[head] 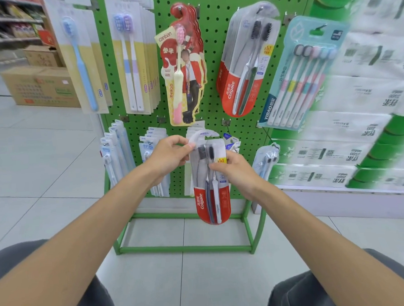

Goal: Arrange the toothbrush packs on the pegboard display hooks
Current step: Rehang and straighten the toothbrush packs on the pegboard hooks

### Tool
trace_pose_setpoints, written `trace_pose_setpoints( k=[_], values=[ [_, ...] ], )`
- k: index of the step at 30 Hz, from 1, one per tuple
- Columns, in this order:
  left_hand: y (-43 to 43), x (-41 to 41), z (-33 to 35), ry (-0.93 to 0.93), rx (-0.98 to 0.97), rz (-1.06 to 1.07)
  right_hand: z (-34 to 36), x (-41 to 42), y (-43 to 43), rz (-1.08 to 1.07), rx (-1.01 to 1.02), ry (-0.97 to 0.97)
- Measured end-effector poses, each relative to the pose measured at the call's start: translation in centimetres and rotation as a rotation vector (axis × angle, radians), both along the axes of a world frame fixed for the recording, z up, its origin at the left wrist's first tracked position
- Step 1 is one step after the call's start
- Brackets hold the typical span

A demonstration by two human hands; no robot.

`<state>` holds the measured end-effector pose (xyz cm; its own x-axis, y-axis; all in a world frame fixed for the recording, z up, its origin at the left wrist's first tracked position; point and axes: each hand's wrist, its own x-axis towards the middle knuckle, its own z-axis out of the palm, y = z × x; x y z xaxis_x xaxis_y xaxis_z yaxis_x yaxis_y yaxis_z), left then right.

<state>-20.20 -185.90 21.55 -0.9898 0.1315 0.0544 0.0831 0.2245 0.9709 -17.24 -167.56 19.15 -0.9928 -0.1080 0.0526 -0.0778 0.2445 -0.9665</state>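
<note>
pack [209, 176] is held upright just in front of the pegboard's [212, 22] lower row, pinched near its top by the left hand [170, 157] and gripped mid-edge by the right hand [235, 172], so the top's likely steered by the left

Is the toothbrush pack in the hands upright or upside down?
Upright. The toothbrush pack, held by the left hand and right hand, has bristles on top, red end below.
</note>
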Motion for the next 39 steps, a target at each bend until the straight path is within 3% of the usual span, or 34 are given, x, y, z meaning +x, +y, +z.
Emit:
trace_pose_setpoints(
  k=[6, 19, 33, 39],
  values=[
    [0.3, 0.1, 0.2, 0.021, 0.027, 0.035, 0.6, 0.0, 0.1, -0.031, -0.137, -0.008],
    [1.4, 0.2, 4.2, 0.067, -0.117, -0.040, 4.5, 1.1, 1.1, -0.058, 0.001, 0.072],
    [4.7, -3.0, 21.2, 0.379, -0.454, 0.163, 22.1, -2.8, 4.4, -0.379, 0.265, 0.612],
    [5.8, -8.4, 25.8, 0.449, -0.512, 0.267, 28.3, -6.9, 5.8, -0.454, 0.356, 0.715]
  ],
)
